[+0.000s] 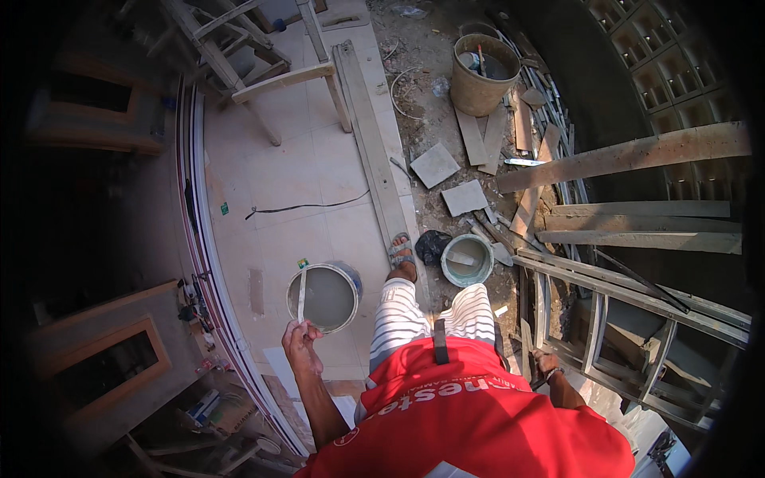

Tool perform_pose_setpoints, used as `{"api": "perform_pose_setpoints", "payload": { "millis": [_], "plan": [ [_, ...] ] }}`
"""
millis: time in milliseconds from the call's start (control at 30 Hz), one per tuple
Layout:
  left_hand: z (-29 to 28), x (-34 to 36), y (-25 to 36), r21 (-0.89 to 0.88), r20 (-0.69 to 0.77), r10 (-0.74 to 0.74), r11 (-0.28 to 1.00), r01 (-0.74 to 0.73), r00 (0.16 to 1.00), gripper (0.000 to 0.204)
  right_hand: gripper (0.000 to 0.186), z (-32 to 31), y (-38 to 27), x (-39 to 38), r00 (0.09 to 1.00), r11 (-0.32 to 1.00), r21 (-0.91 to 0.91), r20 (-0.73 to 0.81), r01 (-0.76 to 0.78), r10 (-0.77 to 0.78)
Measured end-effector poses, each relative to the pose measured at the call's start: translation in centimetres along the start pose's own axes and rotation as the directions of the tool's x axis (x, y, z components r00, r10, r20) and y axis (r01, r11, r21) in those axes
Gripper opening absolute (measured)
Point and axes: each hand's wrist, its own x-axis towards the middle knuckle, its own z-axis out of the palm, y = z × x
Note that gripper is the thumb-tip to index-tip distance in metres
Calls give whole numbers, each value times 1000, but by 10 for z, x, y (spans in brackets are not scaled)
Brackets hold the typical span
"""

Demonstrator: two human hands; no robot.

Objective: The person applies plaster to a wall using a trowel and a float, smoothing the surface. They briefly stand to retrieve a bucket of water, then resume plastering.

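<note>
In the lower left of the frame, the left hand [303, 348] has its fingers clamped on a narrow, flat, pale strip [302, 295] above a round, pale bucket of grey liquid [357, 299]. Handling the strip seems the step in hand; moving it calls for clearing the rim. The right hand [547, 363], lower right, is too shadowed to tell its fingers' state. Pale tiled floor [291, 171] gives room up to the long grey wooden plank [370, 151], upper centre.

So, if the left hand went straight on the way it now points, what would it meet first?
Probably the bucket with grey contents: its rim lies just beyond the left hand in the picture, though depth is unclear.
</note>
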Motion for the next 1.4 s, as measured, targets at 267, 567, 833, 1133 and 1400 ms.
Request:
{"api": "perform_pose_setpoints", "payload": {
  "millis": [267, 567, 833, 1133, 1400],
  "plan": [
    [107, 93, 109, 35, 218, 39, 998, -48, 975, 13, 42, 49, -174, -73, 989, 909, 393, 6, -137, 146],
    [267, 192, 176, 61, 389, 85, 991, -118, 917, 14, 46, 56, -241, -30, 996, 974, 214, 34, 79, -88],
    [447, 269, 233, 11, 390, 82, 996, -94, 917, 17, 45, -66, -396, 40, 996, 977, 198, -67, 77, -65],
    [637, 358, 323, -26, 518, 190, 978, -207, 834, 19, 43, -212, -626, 120, 946, 847, 503, -324, 173, -1],
    [807, 472, 379, 107, 715, 93, 965, -241, 693, 20, 44, -197, -748, 248, 895, 845, 514, -433, 152, 103]
  ]
}}
